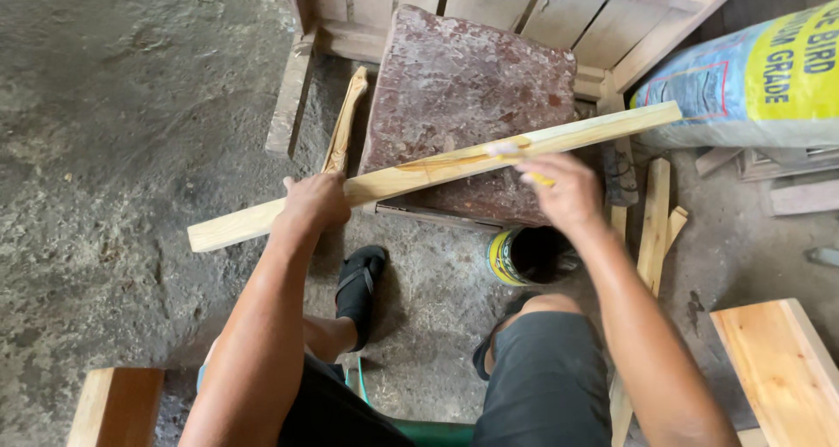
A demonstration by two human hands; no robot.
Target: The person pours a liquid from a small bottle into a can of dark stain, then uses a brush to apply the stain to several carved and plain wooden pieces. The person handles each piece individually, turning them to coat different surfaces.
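Observation:
A long pale wooden strip (437, 169) lies slanted across a reddish stone slab (472, 89), its right end higher. My left hand (315, 200) grips the strip near its lower left part. My right hand (566, 189) is over the strip's middle, holding a small brush with a yellow handle (540, 179), its blurred pale tip on the wood. A wet amber streak shows on the strip beside the brush. An open can (529, 255) with dark contents stands on the floor just below my right hand.
A wooden pallet (559, 10) leans behind the slab. A printed sack (752, 80) lies at right. Loose wood pieces (654, 224) lie beside the can, a plank (786, 368) at lower right, another (114, 408) at lower left. My sandalled foot (360, 285) rests on the concrete floor.

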